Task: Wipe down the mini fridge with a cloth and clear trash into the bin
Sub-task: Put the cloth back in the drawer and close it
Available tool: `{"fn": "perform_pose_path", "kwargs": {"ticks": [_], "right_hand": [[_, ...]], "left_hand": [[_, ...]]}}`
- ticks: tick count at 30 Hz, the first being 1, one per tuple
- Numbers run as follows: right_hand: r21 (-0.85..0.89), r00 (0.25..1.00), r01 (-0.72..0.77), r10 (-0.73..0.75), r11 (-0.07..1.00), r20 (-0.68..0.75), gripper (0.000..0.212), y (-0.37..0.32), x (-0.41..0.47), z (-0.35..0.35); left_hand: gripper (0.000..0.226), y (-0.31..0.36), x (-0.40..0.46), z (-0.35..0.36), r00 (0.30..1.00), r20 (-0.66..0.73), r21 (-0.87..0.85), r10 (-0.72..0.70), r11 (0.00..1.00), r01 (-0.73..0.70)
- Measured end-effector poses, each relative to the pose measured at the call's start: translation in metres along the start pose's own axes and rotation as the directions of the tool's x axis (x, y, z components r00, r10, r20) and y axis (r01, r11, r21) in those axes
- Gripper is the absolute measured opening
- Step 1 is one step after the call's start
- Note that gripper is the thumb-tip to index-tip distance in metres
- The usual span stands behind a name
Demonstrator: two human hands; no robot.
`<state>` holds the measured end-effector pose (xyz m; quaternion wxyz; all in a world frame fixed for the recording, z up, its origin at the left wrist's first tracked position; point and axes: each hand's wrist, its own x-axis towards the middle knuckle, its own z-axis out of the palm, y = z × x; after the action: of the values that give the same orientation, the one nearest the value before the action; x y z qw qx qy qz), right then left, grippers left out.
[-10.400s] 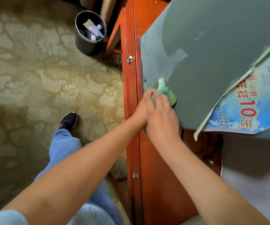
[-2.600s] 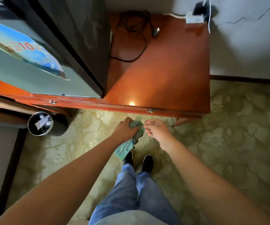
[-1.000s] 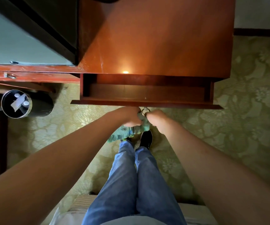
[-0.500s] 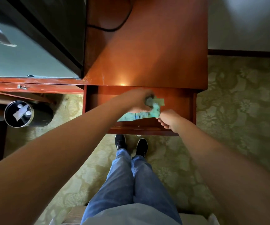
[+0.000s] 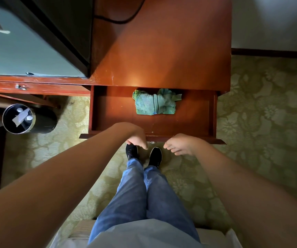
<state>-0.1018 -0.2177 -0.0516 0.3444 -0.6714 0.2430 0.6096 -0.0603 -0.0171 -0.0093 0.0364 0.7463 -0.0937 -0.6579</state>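
The green cloth (image 5: 154, 102) lies crumpled in the open wooden drawer (image 5: 213, 111), near its back. My left hand (image 5: 137, 138) hovers at the drawer's front edge with fingers loosely curled and empty. My right hand (image 5: 179, 144) is beside it, a little to the right, also empty with relaxed fingers. The mini fridge (image 5: 18, 51) stands on the desk at the upper left, its grey top and dark side showing. The black bin (image 5: 18, 119) sits on the floor at the left with white trash inside.
The red-brown desk top (image 5: 162, 51) carries a black cable (image 5: 119, 20) at the back. A second drawer front with a metal handle (image 5: 20, 87) is at the left. Patterned green carpet (image 5: 260, 113) surrounds my feet and legs below the drawer.
My left hand has let go of the cloth, which now lies in the drawer. Both hands have drawn back to the drawer's front edge.
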Motion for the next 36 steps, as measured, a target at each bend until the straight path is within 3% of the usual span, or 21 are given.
{"fn": "perform_pose_path", "kwargs": {"ticks": [3,6,9,15,19,22,32,36], "right_hand": [[-0.039,1.000,-0.012,0.012,0.999,0.007,0.028,-0.002,-0.001,0.000],[-0.127,1.000,-0.013,0.013,0.992,-0.005,0.047,-0.009,-0.001,-0.005],[-0.181,0.999,0.008,-0.014,0.984,-0.033,0.050,-0.020,0.001,-0.012],[-0.284,0.978,0.100,-0.147,0.953,-0.148,0.052,-0.048,0.003,-0.026],[-0.335,0.932,0.164,-0.257,0.928,-0.254,0.072,-0.055,0.008,-0.027],[-0.351,0.884,0.218,-0.337,0.911,-0.325,0.075,-0.060,0.012,-0.032],[-0.358,0.873,0.217,-0.344,0.908,-0.346,0.073,-0.076,0.021,-0.046],[-0.350,0.876,0.217,-0.340,0.911,-0.342,0.073,-0.080,0.013,-0.046]], "left_hand": [[0.058,-0.003,0.003,0.000,0.999,0.031,0.029,-0.006,1.000,0.005],[0.057,-0.003,0.005,-0.003,1.000,-0.011,0.070,0.006,0.998,-0.005],[0.054,-0.003,0.007,-0.010,0.997,-0.072,0.071,0.025,0.997,-0.020],[0.054,-0.013,0.015,-0.026,0.952,-0.297,0.012,0.068,0.998,-0.068],[0.060,-0.018,0.024,-0.026,0.890,-0.450,-0.060,0.076,0.991,-0.115],[0.061,-0.020,0.030,-0.027,0.857,-0.509,-0.063,0.080,0.989,-0.130],[0.061,-0.023,0.037,-0.043,0.793,-0.605,-0.097,0.068,0.983,-0.159],[0.061,-0.023,0.029,-0.045,0.798,-0.599,-0.100,0.064,0.983,-0.154]]}}
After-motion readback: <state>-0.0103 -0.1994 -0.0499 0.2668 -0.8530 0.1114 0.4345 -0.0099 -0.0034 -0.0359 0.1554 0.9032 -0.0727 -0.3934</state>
